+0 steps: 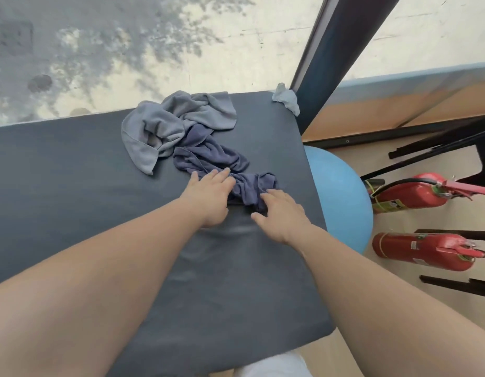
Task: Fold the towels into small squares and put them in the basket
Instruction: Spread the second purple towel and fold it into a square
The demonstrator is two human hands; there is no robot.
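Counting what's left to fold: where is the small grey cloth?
Head view: the small grey cloth lies at the far right table corner, against the dark post.

this looks like a gym or therapy-type room rather than a home, though it can't be told for sure. a dark padded table [72,186] fills the middle of the frame, with a big blue exercise ball [342,197] on the pale floor [393,308] just beside it at right. two red fire extinguishers [407,194] lie on the floor at far right among black metal legs [440,148], and a floor-level window [127,50] across the top looks onto stained concrete.
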